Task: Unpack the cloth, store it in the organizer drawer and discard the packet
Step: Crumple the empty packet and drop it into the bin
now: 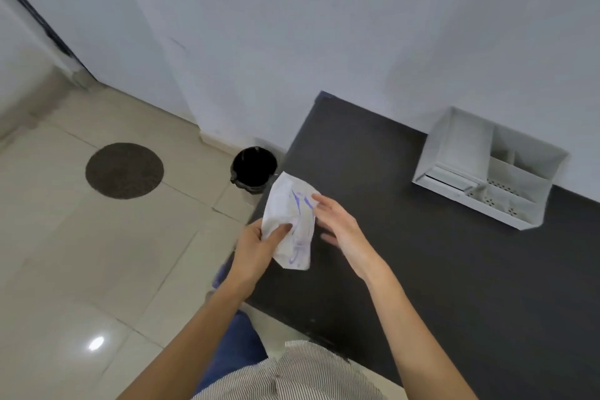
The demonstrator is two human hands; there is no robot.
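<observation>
- Packet (290,221): white, blue print, crumpled, held in the air over the left edge of the black tabletop (422,269), near its front-left part. Long axis runs roughly near-to-far, top end tipped toward the bin (254,169).
- Left hand (256,245): closed in a pinch on the packet's lower left edge, thumb on the front face, fingers behind. It carries the packet.
- Right hand (337,224): mostly open, fingers loosely spread, fingertips touching or just beside the packet's right edge. Motion blur, so actual grip can't be told.
- Key relation, my read: the packet looks flat and empty, so discard is likely next. The bin stands on the floor just past the tabletop's far-left corner, straight beyond the packet's top end. The left hand is nearer and already holds it: a short forward reach.
- Organizer (487,169): white, against the wall at the tabletop's back edge, well apart to the right. Its drawer (444,182) at the lower left looks slightly pulled out.
- Unclear: the cloth isn't visible anywhere. Can't tell if it's in the drawer or in the packet. The bin's inside is just black. The tabletop's right side is cut off by the frame.
</observation>
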